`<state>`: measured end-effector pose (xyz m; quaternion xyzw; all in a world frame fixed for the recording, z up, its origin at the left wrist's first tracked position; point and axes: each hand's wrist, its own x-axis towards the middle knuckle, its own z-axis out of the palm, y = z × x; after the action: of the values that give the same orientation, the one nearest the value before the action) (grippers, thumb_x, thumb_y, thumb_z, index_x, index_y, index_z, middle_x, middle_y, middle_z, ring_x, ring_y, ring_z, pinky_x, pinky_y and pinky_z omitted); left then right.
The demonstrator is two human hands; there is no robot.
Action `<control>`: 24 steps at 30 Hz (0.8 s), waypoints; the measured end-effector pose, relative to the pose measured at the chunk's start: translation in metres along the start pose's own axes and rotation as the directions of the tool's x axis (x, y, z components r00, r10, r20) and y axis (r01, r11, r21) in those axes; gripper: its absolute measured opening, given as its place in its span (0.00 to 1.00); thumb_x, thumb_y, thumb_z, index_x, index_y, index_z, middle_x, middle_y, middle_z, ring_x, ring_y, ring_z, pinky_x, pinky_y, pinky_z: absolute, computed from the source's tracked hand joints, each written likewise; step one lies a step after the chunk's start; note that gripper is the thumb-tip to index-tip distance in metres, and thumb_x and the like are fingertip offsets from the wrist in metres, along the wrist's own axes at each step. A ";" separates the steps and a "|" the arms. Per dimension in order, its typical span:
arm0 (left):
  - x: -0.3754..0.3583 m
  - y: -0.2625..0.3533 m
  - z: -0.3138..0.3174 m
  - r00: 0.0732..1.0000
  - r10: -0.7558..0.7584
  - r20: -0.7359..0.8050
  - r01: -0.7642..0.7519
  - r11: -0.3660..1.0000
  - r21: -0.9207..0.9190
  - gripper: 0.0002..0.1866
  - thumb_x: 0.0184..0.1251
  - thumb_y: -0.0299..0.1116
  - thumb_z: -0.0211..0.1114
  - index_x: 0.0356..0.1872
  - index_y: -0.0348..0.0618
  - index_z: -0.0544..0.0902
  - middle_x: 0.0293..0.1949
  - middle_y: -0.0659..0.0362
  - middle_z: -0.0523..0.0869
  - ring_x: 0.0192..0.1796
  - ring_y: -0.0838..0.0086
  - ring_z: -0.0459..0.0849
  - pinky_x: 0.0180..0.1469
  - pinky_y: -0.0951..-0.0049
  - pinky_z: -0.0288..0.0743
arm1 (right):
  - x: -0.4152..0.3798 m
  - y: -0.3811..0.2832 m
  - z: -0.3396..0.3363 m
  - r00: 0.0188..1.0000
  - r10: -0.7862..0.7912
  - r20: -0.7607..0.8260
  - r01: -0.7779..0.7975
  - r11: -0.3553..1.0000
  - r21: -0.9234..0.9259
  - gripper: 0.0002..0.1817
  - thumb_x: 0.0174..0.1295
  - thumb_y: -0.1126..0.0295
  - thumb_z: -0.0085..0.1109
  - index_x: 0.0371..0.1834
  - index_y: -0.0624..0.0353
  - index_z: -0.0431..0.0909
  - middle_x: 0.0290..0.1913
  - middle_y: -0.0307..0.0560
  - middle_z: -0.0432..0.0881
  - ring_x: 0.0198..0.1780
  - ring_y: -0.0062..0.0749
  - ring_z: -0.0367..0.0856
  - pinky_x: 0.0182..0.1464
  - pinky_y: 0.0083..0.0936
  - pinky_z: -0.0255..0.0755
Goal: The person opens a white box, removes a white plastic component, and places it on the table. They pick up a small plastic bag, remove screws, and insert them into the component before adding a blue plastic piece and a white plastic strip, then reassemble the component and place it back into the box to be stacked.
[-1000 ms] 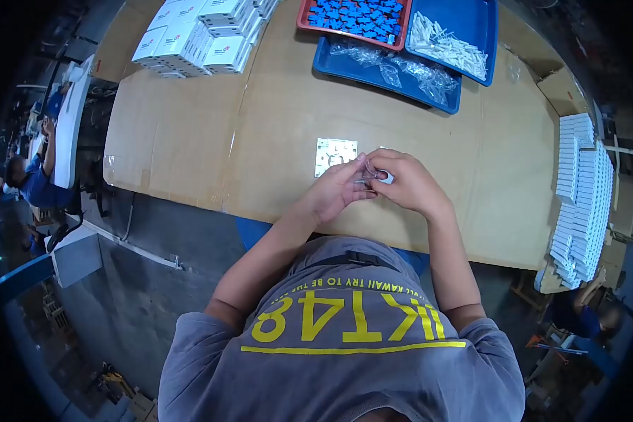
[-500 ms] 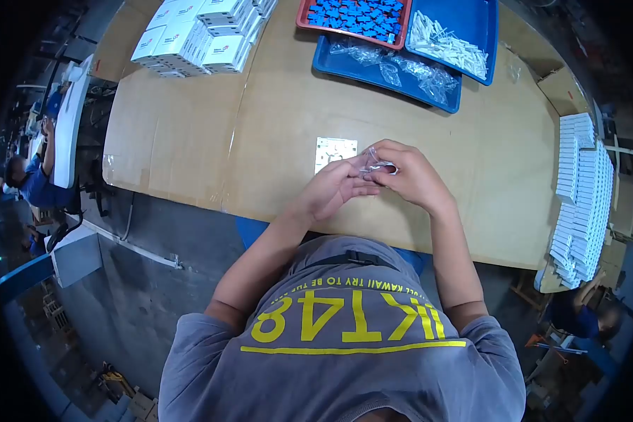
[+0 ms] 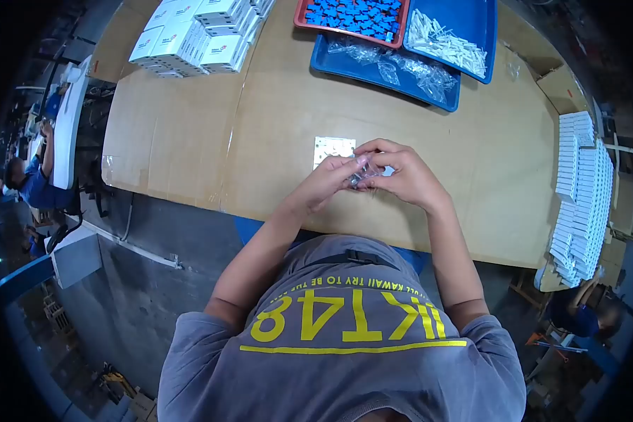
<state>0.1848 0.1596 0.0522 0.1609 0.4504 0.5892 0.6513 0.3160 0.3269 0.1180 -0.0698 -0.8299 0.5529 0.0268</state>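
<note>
Both hands meet over the cardboard-covered table, close to my body. Between them is a small clear plastic bag (image 3: 365,173), crumpled, with something small in it that I cannot make out. My left hand (image 3: 328,181) pinches the bag's left side with thumb and fingers. From the right, my right hand (image 3: 404,176) closes its fingers and thumb on the same bag. Just beyond the left hand, a white printed sheet (image 3: 333,147) with small dark figures lies flat on the table, its near edge partly covered by my fingers.
A red tray (image 3: 401,35) of blue parts and a blue tray (image 3: 491,49) of white pieces overlap another blue tray (image 3: 330,69) of clear bags. White boxes (image 3: 179,43) are stacked far left. White packs (image 3: 582,190) line the right edge. Other people sit at both sides.
My left hand's fingers have gone from spread and palm-up to closed on the bag. The bag has shifted slightly toward me and is now gripped from both sides.
</note>
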 end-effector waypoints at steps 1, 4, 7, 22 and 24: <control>0.000 -0.002 -0.002 1.000 -0.009 0.014 0.010 0.998 -0.056 0.23 0.89 0.46 0.52 0.59 0.33 0.83 0.50 0.54 0.90 0.49 0.73 0.90 0.57 0.69 0.85 | 0.001 0.000 0.000 1.000 -0.003 0.021 0.003 1.000 0.003 0.09 0.56 0.74 0.76 0.35 0.67 0.86 0.57 0.50 0.86 0.51 0.44 0.87 0.55 0.33 0.80; 0.003 -0.009 -0.010 0.997 -0.029 0.065 0.038 0.987 -0.154 0.21 0.88 0.44 0.54 0.59 0.34 0.83 0.50 0.55 0.90 0.49 0.76 0.89 0.55 0.73 0.85 | 0.001 0.001 0.002 0.997 0.011 0.071 -0.012 1.000 0.013 0.09 0.57 0.73 0.77 0.36 0.66 0.87 0.60 0.50 0.86 0.54 0.43 0.87 0.56 0.33 0.80; 0.006 -0.016 -0.019 0.995 -0.036 0.098 0.049 0.989 -0.137 0.20 0.87 0.43 0.56 0.59 0.36 0.84 0.51 0.57 0.90 0.49 0.78 0.89 0.53 0.75 0.84 | 0.000 0.003 0.007 0.996 0.003 0.089 -0.001 1.000 -0.012 0.10 0.59 0.71 0.77 0.40 0.65 0.89 0.63 0.50 0.86 0.58 0.42 0.86 0.58 0.33 0.79; 0.010 -0.014 -0.022 0.980 -0.187 0.074 0.191 0.980 -0.054 0.20 0.85 0.46 0.59 0.56 0.37 0.84 0.48 0.54 0.90 0.47 0.70 0.92 0.54 0.68 0.89 | 0.002 0.024 0.016 0.943 0.206 0.261 -0.243 0.962 0.120 0.29 0.85 0.49 0.46 0.53 0.66 0.87 0.71 0.54 0.79 0.67 0.44 0.80 0.68 0.34 0.73; 0.008 -0.015 -0.022 0.982 -0.170 0.087 0.184 0.966 -0.182 0.20 0.85 0.45 0.58 0.56 0.36 0.83 0.48 0.54 0.90 0.49 0.69 0.92 0.56 0.66 0.88 | 0.000 0.027 0.014 0.947 0.202 0.248 -0.249 0.952 0.176 0.30 0.85 0.48 0.44 0.57 0.67 0.86 0.71 0.53 0.79 0.67 0.42 0.80 0.69 0.33 0.72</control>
<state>0.1767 0.1557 0.0263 0.0781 0.3818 0.5626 0.7291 0.3165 0.3241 0.0875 -0.0981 -0.7526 0.6390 -0.1248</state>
